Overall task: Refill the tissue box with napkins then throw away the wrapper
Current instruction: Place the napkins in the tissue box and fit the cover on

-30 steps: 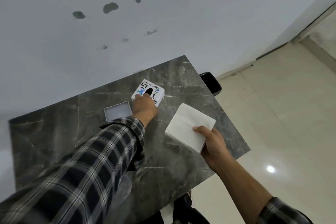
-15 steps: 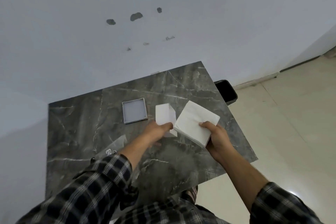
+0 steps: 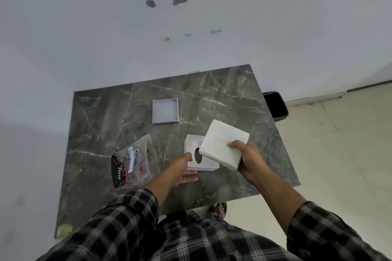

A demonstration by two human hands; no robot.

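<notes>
My left hand (image 3: 184, 172) holds the white tissue box (image 3: 196, 149) above the dark marble table (image 3: 106, 125), turned so its open inside and the oval slot face up. My right hand (image 3: 247, 158) grips a thick stack of white napkins (image 3: 223, 144) just right of the box, with the stack's left edge overlapping it. The box's flat square lid (image 3: 165, 111) lies on the table further back. A clear plastic wrapper (image 3: 132, 161) with black and red print lies to the left of my left hand.
A black waste bin (image 3: 275, 106) stands on the tiled floor beyond the table's right edge. A white wall runs behind the table. A yellowish scrap (image 3: 64, 229) sits at the table's near left corner. My foot (image 3: 220, 207) shows below the near edge.
My left hand picked the box off the table, brought it toward me and flipped it open-side up. My right hand carried the napkin stack up against the box. The wrapper has come into view.
</notes>
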